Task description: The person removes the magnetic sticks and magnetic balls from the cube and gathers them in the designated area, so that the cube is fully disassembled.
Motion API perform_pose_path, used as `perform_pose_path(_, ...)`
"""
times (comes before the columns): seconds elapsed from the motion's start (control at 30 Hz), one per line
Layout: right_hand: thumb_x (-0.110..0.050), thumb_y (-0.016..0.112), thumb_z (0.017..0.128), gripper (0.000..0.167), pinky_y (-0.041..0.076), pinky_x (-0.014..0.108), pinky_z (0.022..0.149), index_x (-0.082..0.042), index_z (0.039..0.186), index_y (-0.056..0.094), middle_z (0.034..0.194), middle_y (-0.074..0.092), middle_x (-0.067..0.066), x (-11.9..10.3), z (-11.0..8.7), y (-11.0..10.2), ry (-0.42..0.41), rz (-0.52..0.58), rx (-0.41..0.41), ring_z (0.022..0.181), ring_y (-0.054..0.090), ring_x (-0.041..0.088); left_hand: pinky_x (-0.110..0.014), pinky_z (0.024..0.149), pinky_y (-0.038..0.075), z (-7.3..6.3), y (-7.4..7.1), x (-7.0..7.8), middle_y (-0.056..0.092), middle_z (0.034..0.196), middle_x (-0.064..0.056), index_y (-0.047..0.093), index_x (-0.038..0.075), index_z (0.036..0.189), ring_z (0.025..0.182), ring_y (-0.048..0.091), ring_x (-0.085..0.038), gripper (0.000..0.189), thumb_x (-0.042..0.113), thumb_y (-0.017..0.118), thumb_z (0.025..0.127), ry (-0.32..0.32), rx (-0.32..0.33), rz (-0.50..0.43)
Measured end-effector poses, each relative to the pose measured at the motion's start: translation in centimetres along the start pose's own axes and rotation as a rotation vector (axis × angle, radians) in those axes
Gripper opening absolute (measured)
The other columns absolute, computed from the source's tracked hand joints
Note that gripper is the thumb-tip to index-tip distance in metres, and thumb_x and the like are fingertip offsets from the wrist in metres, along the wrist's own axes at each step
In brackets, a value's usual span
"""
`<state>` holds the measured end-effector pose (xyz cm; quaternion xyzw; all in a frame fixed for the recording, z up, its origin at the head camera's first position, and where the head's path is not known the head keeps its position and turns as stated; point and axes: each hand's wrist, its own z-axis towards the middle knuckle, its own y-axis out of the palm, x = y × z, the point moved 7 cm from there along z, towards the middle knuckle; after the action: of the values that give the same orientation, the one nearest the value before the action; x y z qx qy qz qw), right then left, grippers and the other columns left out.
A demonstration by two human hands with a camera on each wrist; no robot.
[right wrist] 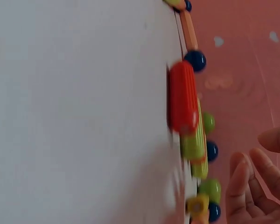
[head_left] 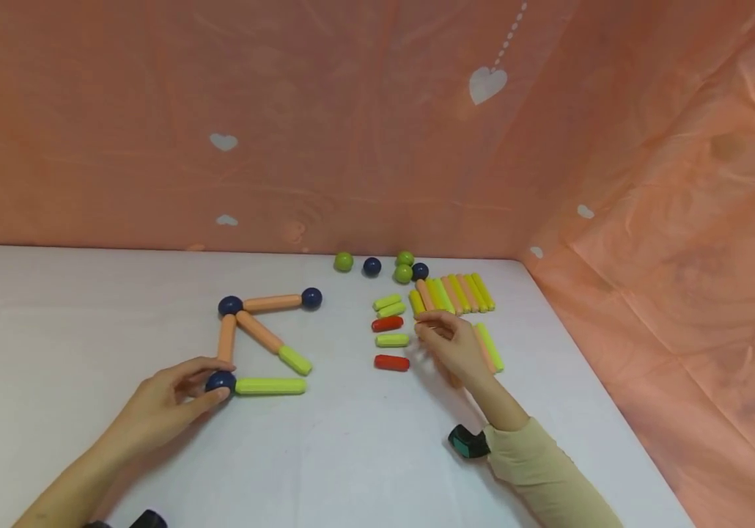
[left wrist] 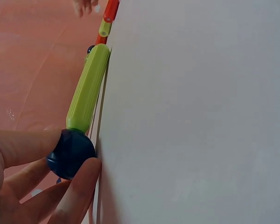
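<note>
In the head view my left hand (head_left: 163,400) pinches a dark blue ball (head_left: 221,383) between thumb and fingers. From that ball a long light green rod (head_left: 270,386) points right, and a peach rod (head_left: 226,337) runs up to another blue ball (head_left: 230,306). A second peach rod (head_left: 273,302) links this ball to a third (head_left: 311,298). A diagonal peach rod (head_left: 259,331) ends against a short green rod (head_left: 295,360). Above the loose rods hovers my right hand (head_left: 459,352), its fingers loosely bent; the right wrist view shows nothing between them.
Short red rods (head_left: 391,363) and short green rods (head_left: 392,340) lie left of the right hand. Beyond it is a row of long rods (head_left: 457,293), with green balls (head_left: 344,262) and blue balls (head_left: 372,267) at the table's back edge. An orange curtain (head_left: 351,132) hangs behind.
</note>
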<state>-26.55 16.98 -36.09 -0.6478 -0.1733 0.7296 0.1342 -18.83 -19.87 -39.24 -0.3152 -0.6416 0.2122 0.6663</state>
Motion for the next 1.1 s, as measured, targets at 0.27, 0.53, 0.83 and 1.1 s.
perform_pose_path(0.27, -0.011, 0.062, 0.092, 0.027, 0.053, 0.021, 0.076, 0.002, 0.115, 0.063, 0.103, 0.065, 0.017, -2.1, -0.2, 4.5, -0.048, 0.084, -0.127, 0.089, 0.064, 0.022, -0.060, 0.079, 0.049, -0.1, 0.1, 0.7, 0.059, 0.126, -0.025, 0.062, 0.014, 0.123, 0.103, 0.064, -0.038, 0.036, 0.030, 0.067, 0.091, 0.045, 0.039, -0.014)
perform_pose_path(0.53, -0.007, 0.061, 0.092, 0.026, 0.050, 0.020, 0.063, 0.004, 0.115, 0.062, 0.098, 0.066, 0.016, -2.9, -0.1, 7.1, -0.063, 0.117, -0.190, 0.077, 0.061, 0.017, -0.060, 0.079, 0.049, -0.1, 0.0, 0.8, 0.060, 0.127, -0.022, 0.062, 0.014, 0.122, 0.104, 0.063, -0.039, 0.036, 0.031, 0.068, 0.090, 0.040, 0.049, -0.007)
perform_pose_path(0.83, -0.008, 0.063, 0.091, 0.028, 0.051, 0.024, 0.068, 0.004, 0.117, 0.062, 0.103, 0.067, 0.023, -3.9, -1.1, 11.6, -0.082, 0.160, -0.447, 0.080, 0.064, 0.020, -0.063, 0.082, 0.047, -0.2, 0.0, 0.7, 0.060, 0.127, -0.021, 0.062, 0.014, 0.121, 0.106, 0.061, -0.041, 0.035, 0.032, 0.066, 0.091, 0.035, 0.057, -0.005)
perform_pose_path(1.1, -0.009, 0.066, 0.089, 0.028, 0.051, 0.020, 0.065, -0.004, 0.117, 0.066, 0.107, 0.069, 0.014, -4.0, -1.7, 14.2, -0.061, 0.129, -0.571, 0.080, 0.063, 0.011, -0.059, 0.080, 0.048, -0.3, -0.2, 0.6, 0.060, 0.127, -0.021, 0.062, 0.014, 0.121, 0.100, 0.064, -0.035, 0.034, 0.030, 0.066, 0.091, 0.042, 0.074, 0.000)
